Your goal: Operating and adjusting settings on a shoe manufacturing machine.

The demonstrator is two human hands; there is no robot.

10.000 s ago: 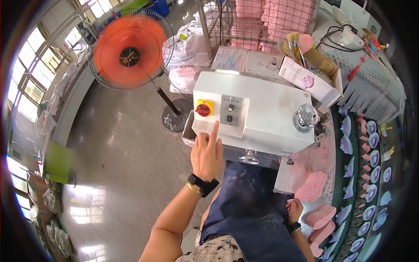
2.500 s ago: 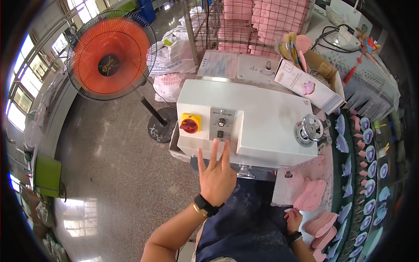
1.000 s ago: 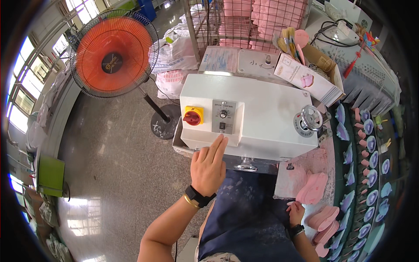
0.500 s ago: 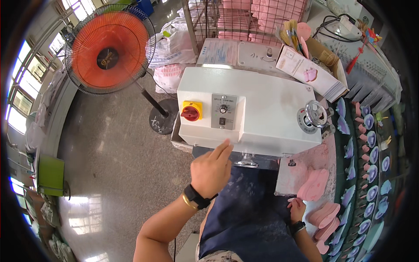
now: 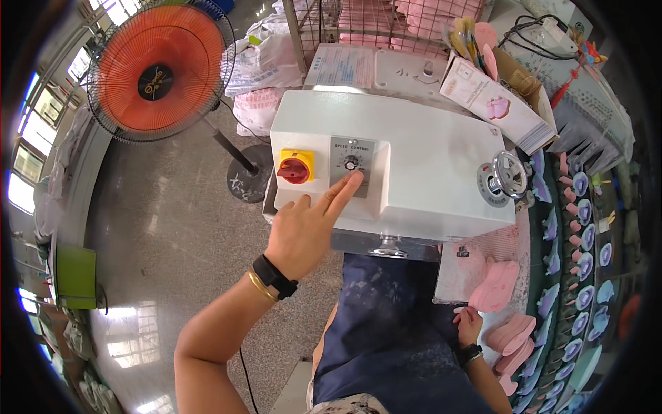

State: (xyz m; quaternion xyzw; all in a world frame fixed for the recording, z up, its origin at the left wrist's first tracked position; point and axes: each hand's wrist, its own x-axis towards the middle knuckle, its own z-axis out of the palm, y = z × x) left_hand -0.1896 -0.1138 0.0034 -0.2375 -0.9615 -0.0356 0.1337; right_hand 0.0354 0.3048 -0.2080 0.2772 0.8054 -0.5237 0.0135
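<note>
My left hand (image 5: 300, 231) reaches over the front of a white machine (image 5: 434, 162), index and middle fingers stretched out and holding nothing. Their tips are at the lower part of a grey control panel (image 5: 338, 148), just below its round dial (image 5: 351, 163), and cover the small black rocker switch there. Left of the panel is a red rotary switch (image 5: 294, 171) on a yellow plate. Low on the right, my right hand (image 5: 470, 328) has its fingers curled beside my dark blue apron (image 5: 393, 310); what they hold, if anything, I cannot make out. Pink shoe soles (image 5: 495, 284) lie close to it.
An orange pedestal fan (image 5: 155, 76) stands at the far left. Chrome handwheels (image 5: 509, 174) project from the machine. Behind it are a box of brushes (image 5: 493, 103) and a wire cage (image 5: 386, 24) with pink pieces. Racks of purple pieces (image 5: 585, 234) run along the right.
My left hand has moved up and forward from the machine's front edge to the control panel, covering the rocker switch. The right hand stays by the soles. The view has shifted slightly.
</note>
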